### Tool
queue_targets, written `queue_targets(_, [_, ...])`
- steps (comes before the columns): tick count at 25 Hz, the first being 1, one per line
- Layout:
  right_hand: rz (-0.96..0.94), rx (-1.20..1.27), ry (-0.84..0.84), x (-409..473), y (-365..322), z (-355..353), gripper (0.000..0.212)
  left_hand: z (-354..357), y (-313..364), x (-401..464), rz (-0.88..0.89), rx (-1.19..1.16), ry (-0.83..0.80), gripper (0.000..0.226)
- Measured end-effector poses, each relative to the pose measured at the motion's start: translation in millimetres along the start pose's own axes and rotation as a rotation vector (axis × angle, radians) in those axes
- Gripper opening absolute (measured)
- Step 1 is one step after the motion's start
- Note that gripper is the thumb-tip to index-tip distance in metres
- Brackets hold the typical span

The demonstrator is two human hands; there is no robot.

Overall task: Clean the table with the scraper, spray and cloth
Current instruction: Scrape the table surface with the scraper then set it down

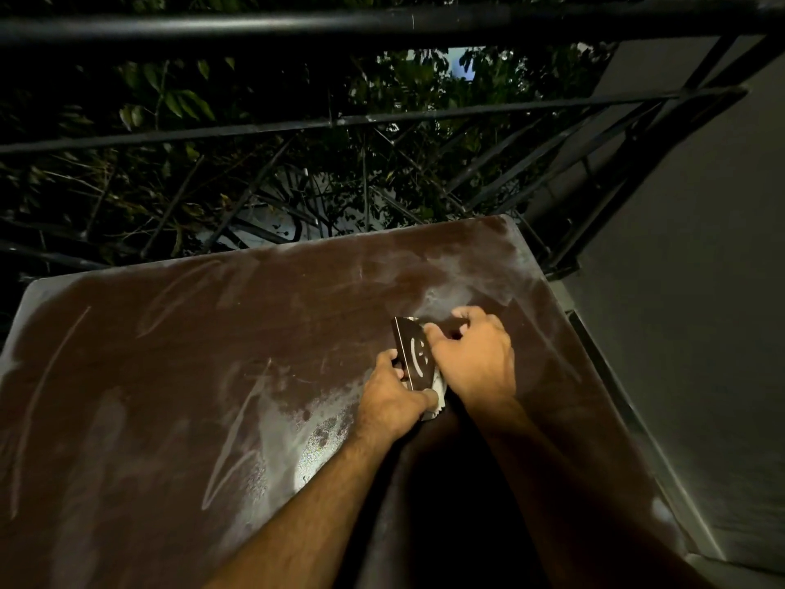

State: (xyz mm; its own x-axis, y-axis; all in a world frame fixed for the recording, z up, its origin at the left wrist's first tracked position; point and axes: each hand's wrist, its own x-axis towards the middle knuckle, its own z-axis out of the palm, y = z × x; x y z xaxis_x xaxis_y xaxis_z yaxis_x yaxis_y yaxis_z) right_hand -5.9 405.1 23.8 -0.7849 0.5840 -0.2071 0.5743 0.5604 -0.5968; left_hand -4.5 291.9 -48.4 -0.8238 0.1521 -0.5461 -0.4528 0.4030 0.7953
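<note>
The table (170,376) has a dark brown top dulled by pale dust, with long curved streaks across its left half and a whitish, speckled wet-looking patch near the front middle. A lighter smear lies toward its far right corner. The scraper (414,350) is a thin, dark, flat card bearing a white curved mark; it stands tilted on edge on the right part of the table, gripped between both hands. A bit of white cloth (439,382) shows just below the scraper, mostly hidden. The spray is not in view.
</note>
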Motion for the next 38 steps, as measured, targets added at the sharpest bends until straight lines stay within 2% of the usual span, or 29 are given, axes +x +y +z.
queue_targets(2, [0.061,-0.068,-0.120,0,7,6,0.070,0,-1,1,0.003,-0.002,0.016,0.092])
queue_targets(4, [0.069,-0.101,-0.231,-4,14,15,0.060,1,-3,1,0.012,0.023,0.029,0.092])
queue_targets(6, [0.038,-0.116,-0.231,-7,17,21,0.039,3,-2,0,0.022,0.005,0.016,0.089])
queue_targets(8, [-0.020,-0.150,-0.202,-8,17,22,0.029,0,-3,-2,0.047,-0.035,0.018,0.089])
queue_targets(10, [-0.109,-0.235,-0.207,-9,15,21,0.033,-10,-5,-5,0.087,-0.019,0.091,0.097])
queue_targets(12, [-0.195,-0.285,-0.218,-8,15,19,0.038,-27,-4,-7,0.111,0.078,0.196,0.109])
queue_targets(14, [-0.262,-0.283,-0.237,-6,13,20,0.042,-48,-3,-6,0.176,0.212,0.274,0.111])
queue_targets(19, [-0.421,-0.279,-0.341,-7,0,31,0.044,-86,-8,0,0.291,0.489,0.224,0.082])
queue_targets(22, [-0.524,-0.247,-0.424,-8,-9,39,0.043,-102,-12,-2,0.295,0.518,0.218,0.046])
queue_targets(24, [-0.586,-0.237,-0.455,-10,-16,44,0.042,-111,-18,-6,0.264,0.498,0.238,0.032])
queue_targets(31, [-0.572,-0.218,-0.582,-21,-47,63,0.039,-162,-43,-33,0.265,0.404,0.387,0.027])
queue_targets(38, [-0.678,-0.255,-0.651,-60,-107,114,0.036,-233,-83,-61,0.215,0.319,0.498,0.030])
